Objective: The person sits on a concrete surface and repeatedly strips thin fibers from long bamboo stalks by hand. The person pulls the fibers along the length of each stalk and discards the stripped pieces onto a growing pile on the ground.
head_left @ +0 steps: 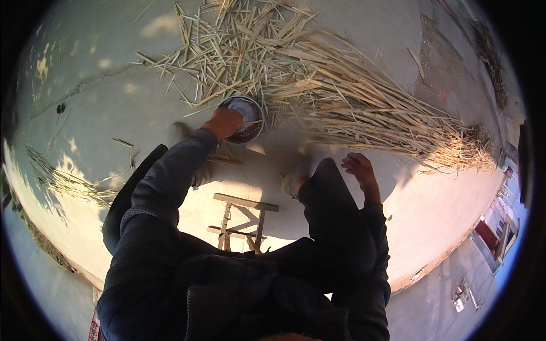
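My left hand (224, 123) reaches forward to a round metal basin (260, 108) on the ground. Its fingers are closed over the basin's left side, and what they grip is hidden. Beside them, a thin pale strip shows against the basin's dark inside. Off to the right, past my right knee, my right hand (358, 166) hangs in the air with loosely bent fingers, some of them apart, and nothing visible in it. Beyond that hand lies a long bundle of dry straw stalks (369, 113). Short cut pieces of stalk (227, 57) are heaped behind the basin.
A small wooden stool frame (244, 203) stands between my legs. At the left lies a thinner spread of stalks (71, 182). Pale concrete ground (102, 131) surrounds the pile. A dark bundle (489, 62) rests along the far right edge.
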### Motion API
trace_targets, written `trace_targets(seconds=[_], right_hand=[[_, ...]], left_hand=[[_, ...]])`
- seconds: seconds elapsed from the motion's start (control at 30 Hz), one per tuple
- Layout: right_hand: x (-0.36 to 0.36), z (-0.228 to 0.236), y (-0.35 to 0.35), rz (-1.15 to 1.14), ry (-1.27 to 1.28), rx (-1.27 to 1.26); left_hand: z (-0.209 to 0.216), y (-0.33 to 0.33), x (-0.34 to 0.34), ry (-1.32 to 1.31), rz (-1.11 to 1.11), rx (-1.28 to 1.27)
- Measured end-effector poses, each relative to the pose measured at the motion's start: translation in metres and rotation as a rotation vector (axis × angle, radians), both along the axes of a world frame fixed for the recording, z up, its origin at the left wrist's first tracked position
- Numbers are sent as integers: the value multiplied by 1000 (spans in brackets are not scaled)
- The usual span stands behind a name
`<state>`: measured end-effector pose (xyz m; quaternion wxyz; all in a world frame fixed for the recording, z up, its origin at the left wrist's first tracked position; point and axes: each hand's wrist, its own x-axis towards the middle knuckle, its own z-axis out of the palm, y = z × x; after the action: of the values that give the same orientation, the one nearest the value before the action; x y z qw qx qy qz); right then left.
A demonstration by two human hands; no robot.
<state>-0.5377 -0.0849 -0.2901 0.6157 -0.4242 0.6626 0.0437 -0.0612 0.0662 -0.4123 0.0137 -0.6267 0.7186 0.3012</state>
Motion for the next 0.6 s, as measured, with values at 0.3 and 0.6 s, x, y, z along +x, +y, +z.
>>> trace_targets(seconds=[0.3,0.6], right_hand=[[-3,-14,-3,-164,-63,-103],[-19,-40,-34,-325,55,-563]], left_hand=[[98,-104,47,-223,389,-523],[24,-58,-4,-365,149,-544]])
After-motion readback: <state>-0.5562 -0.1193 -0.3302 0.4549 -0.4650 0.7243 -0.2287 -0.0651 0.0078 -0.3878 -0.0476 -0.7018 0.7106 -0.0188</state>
